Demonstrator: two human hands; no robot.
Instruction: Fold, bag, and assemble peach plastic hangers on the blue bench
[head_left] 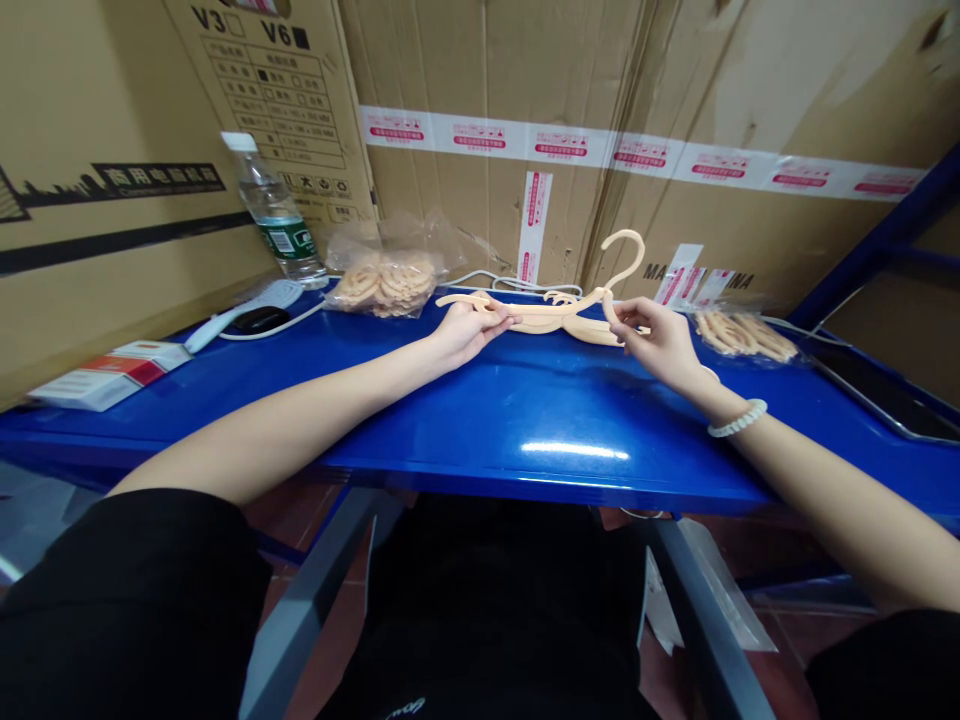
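Note:
A peach-coloured plastic clothes hanger (551, 311) is held a little above the blue table, its hook pointing up and curling over on the right. My left hand (471, 332) pinches its long left arm between thumb and fingers. With thumb and fingertips, my right hand (660, 338) grips the short right arm, which slopes down below the hook. Directly behind, more peach hanger parts (596, 331) lie on the table, partly hidden by the held hanger and my right hand.
Bagged peach hangers (386, 282) lie back left, and another bag (746, 335) lies right. A water bottle (283, 230), a white brush-like object (244, 312) and a small box (112, 375) stand or lie left. A dark phone-like slab (889, 390) lies right. Cardboard (480, 60) walls the back.

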